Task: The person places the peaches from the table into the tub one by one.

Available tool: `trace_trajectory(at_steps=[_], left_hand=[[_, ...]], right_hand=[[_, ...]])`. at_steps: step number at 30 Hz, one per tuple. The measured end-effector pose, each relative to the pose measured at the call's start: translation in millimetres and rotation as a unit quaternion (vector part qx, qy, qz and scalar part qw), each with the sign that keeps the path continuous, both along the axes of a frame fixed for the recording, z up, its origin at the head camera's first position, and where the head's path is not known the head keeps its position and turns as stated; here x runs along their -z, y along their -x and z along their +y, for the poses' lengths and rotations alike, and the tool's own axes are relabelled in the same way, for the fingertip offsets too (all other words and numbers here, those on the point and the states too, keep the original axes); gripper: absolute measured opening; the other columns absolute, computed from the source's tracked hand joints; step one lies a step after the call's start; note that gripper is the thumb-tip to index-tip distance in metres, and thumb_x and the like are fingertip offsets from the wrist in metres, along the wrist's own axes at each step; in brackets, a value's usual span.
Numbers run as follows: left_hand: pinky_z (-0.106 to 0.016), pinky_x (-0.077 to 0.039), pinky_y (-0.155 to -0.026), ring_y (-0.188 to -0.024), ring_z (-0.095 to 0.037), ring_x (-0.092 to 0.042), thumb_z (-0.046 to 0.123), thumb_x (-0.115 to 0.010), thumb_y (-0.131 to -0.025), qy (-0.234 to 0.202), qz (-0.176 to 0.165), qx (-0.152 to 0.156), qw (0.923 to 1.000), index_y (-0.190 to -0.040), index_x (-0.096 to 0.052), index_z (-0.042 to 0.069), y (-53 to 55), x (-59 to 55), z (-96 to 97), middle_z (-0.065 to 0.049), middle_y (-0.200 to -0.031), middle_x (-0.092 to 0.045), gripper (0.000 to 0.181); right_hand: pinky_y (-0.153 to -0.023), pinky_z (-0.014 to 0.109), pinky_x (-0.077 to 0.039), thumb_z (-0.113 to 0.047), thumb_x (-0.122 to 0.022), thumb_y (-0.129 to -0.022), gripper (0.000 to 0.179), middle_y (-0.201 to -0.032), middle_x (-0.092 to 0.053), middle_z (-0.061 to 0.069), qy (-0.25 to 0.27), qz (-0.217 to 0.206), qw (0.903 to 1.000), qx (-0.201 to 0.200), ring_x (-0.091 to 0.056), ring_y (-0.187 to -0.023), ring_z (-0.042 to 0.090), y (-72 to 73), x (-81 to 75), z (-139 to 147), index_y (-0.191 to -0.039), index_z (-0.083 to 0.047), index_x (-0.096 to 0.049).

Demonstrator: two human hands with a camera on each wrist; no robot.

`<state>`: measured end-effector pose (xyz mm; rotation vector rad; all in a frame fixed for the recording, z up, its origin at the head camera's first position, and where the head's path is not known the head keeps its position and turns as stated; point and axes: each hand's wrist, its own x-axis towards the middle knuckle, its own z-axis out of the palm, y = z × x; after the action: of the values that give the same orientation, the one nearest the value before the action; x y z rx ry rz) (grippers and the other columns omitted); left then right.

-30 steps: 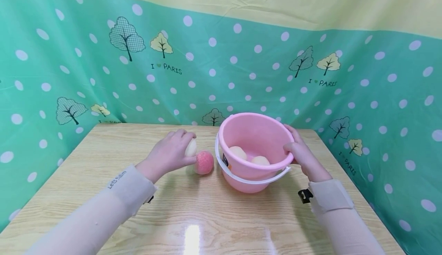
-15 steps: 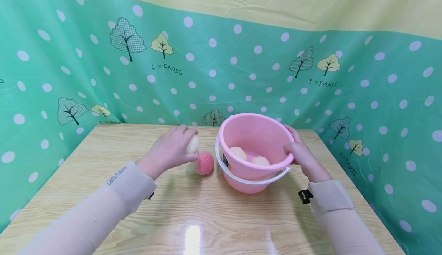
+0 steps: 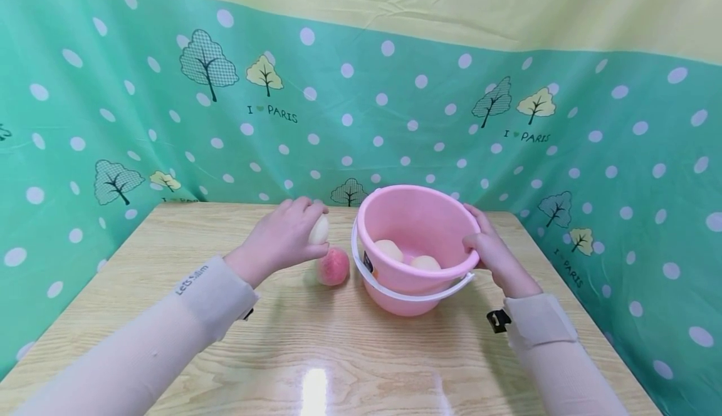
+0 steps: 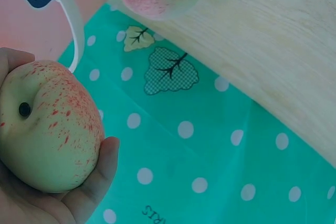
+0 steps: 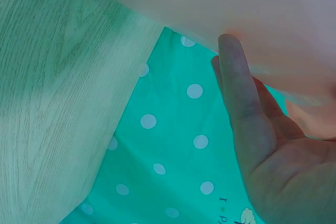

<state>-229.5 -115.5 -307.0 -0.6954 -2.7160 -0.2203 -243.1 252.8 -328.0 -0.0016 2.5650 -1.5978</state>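
Observation:
My left hand [image 3: 282, 237] holds a pale peach [image 4: 58, 135] with red speckles, fingers and thumb curled round it. In the head view it is raised just left of the bucket. A pink peach [image 3: 334, 267] sits on the table below and beside that hand, next to the bucket. The pink bucket [image 3: 400, 303] leans with its mouth towards me. My right hand [image 3: 499, 256] grips its right rim, thumb over the edge and fingers along the outer wall. Inside the bucket lie two pale round fruits [image 3: 388, 250], partly hidden by the near rim.
A white handle [image 3: 389, 291] hangs down across the bucket's front and left side. The wooden table [image 3: 271, 353] meets a green dotted cloth [image 3: 316, 115] at the back and both sides.
My left hand has lifted slightly and shifted right towards the bucket with the peach in it. The right hand and the bucket have stayed in place.

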Motion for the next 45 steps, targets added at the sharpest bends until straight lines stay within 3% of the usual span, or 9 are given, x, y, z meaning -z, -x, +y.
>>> trace_trajectory(at_steps=[7,16,24,32,45], left_hand=[[-0.041,-0.055,-0.078,-0.094,-0.029,-0.057,0.036,-0.07,-0.077,0.009,0.001,0.003,1.0,-0.128,-0.059,0.008,0.3,-7.4,4.1,-0.014,-0.116,-0.061,0.059],[-0.041,-0.055,-0.077,-0.094,-0.029,-0.057,0.035,-0.07,-0.077,0.008,0.016,0.013,0.9998,-0.126,-0.06,0.008,0.0,-16.1,6.5,-0.014,-0.114,-0.061,0.057],[-0.042,-0.056,-0.073,-0.094,-0.03,-0.058,0.034,-0.07,-0.076,0.011,0.029,0.025,0.9992,-0.124,-0.061,0.009,0.6,-23.2,7.3,-0.014,-0.114,-0.061,0.055],[-0.042,-0.055,-0.076,-0.098,-0.03,-0.057,0.033,-0.067,-0.079,0.012,0.015,0.026,0.9995,-0.124,-0.061,0.011,-0.8,-30.8,14.2,-0.014,-0.117,-0.061,0.051],[-0.041,-0.056,-0.076,-0.098,-0.03,-0.057,0.036,-0.07,-0.08,0.017,0.024,0.03,0.9991,-0.127,-0.059,0.01,0.8,-35.8,26.4,-0.013,-0.117,-0.061,0.055]], right_hand=[[-0.07,0.032,-0.055,-0.001,-0.044,-0.083,0.09,-0.159,-0.019,0.024,-0.001,-0.001,1.0,0.001,-0.051,-0.118,0.043,-0.3,0.0,-0.2,-0.16,-0.024,-0.003],[-0.069,0.032,-0.055,-0.001,-0.044,-0.083,0.089,-0.158,-0.02,0.024,-0.003,0.004,1.0,0.001,-0.055,-0.113,0.043,-0.6,0.4,0.8,-0.16,-0.023,-0.004],[-0.071,0.034,-0.054,-0.001,-0.043,-0.083,0.088,-0.158,-0.019,0.024,0.003,0.002,1.0,-0.005,-0.049,-0.118,0.042,0.1,0.9,1.1,-0.16,-0.021,-0.004],[-0.066,0.032,-0.056,-0.003,-0.043,-0.085,0.086,-0.156,-0.021,0.026,0.003,-0.001,1.0,0.0,-0.061,-0.097,0.033,1.6,-0.1,0.9,-0.16,-0.02,-0.003],[-0.066,0.032,-0.056,-0.003,-0.042,-0.085,0.087,-0.156,-0.02,0.026,0.005,-0.004,1.0,-0.003,-0.062,-0.095,0.03,2.8,1.1,2.2,-0.16,-0.021,-0.003]])
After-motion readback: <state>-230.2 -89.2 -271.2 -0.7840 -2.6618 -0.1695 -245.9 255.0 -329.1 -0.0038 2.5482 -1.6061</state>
